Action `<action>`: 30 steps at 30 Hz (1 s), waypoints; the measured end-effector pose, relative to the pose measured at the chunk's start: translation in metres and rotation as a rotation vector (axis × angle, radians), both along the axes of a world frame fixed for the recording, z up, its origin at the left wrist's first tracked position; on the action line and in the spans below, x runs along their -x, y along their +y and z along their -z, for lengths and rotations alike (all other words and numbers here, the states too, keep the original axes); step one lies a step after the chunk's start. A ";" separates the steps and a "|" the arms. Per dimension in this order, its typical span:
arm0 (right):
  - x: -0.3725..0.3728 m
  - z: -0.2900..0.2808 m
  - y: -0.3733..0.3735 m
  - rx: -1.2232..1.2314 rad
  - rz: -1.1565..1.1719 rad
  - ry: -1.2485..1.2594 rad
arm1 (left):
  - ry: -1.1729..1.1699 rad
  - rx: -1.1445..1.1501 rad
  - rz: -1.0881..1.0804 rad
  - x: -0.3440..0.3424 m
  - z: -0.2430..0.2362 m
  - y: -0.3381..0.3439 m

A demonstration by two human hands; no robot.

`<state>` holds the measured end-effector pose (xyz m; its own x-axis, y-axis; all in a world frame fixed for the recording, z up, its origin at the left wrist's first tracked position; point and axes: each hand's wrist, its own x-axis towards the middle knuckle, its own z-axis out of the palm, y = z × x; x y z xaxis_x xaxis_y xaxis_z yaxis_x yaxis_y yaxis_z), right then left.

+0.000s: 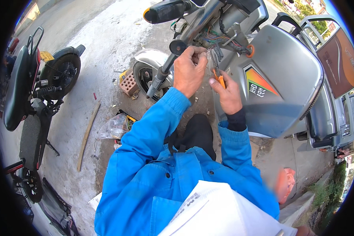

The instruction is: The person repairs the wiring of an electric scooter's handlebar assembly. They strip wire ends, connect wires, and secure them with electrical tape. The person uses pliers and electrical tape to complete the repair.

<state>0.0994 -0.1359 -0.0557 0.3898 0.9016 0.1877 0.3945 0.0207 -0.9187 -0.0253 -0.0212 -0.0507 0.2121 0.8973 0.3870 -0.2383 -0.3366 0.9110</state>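
Observation:
A grey electric tricycle (pixel 279 78) stands in front of me with its front panel off, baring a bundle of coloured wires (pixel 220 39) under the handlebar (pixel 167 11). My left hand (pixel 189 70) pinches a wire end from that bundle between thumb and fingers. Just to its right, my right hand (pixel 227 92) grips a small orange-handled tool (pixel 219 76) whose tip points up at the same wires. Both arms wear blue sleeves.
A black scooter (pixel 31 102) is parked at the left. By the tricycle's front wheel (pixel 143 78) lie a perforated brick (pixel 129 84), a clear plastic bag (pixel 114 128) and a wooden stick (pixel 87 135). White paper (pixel 224 212) sits at my chest.

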 end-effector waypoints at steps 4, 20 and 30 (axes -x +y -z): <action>-0.006 0.014 0.002 0.000 0.003 0.032 | -0.017 -0.056 -0.011 0.005 -0.007 0.003; -0.024 0.014 0.052 -0.029 -0.121 0.194 | 0.115 -0.042 -0.002 0.005 0.009 0.010; -0.025 0.008 0.044 0.003 -0.105 0.281 | 0.236 -0.122 -0.022 0.011 -0.001 0.008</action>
<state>0.1242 -0.0919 -0.0640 0.3305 0.9401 0.0832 0.1202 0.0455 -0.9917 -0.0363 -0.0129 -0.0497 0.2899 0.8524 0.4353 -0.0157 -0.4505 0.8926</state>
